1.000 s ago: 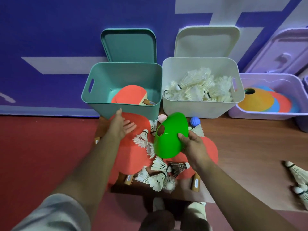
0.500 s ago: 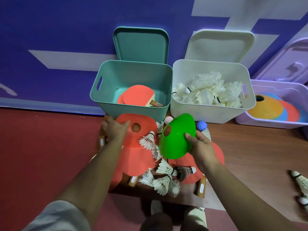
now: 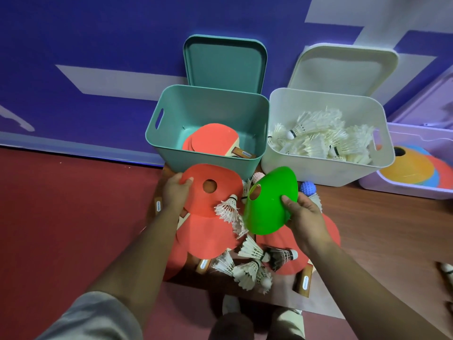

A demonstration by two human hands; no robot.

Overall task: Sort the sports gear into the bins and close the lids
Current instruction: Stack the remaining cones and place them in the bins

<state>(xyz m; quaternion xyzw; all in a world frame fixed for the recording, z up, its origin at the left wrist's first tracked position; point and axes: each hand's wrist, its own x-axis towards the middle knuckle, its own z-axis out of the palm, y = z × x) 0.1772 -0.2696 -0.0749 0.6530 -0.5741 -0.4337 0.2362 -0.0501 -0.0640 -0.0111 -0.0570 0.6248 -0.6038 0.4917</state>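
Head view: right hand (image 3: 304, 217) pinches the green cone (image 3: 267, 207) by its 3 o'clock rim, above the shuttlecocks (image 3: 245, 268); left hand (image 3: 175, 192) grips the red cone (image 3: 213, 200) at its 9 o'clock edge. Both look like light, thin, bendy plastic, so rim pinches should hold. Lilac bin (image 3: 404, 191) sits at 3 o'clock.

I have a single view, from the camera on the person's head, looking forward and steeply down. It sits close over the low wooden board (image 3: 220, 284), near enough that the left hand (image 3: 175, 192) and right hand (image 3: 304, 217) fill mid-frame, with the legs (image 3: 289, 320) right under the lens. It faces the blue wall (image 3: 98, 45), where the teal bin (image 3: 171, 143) and white bin (image 3: 318, 173) stand. The wide lens bends the edges. The right margin is smeared, possibly a shuttlecock (image 3: 446, 268).
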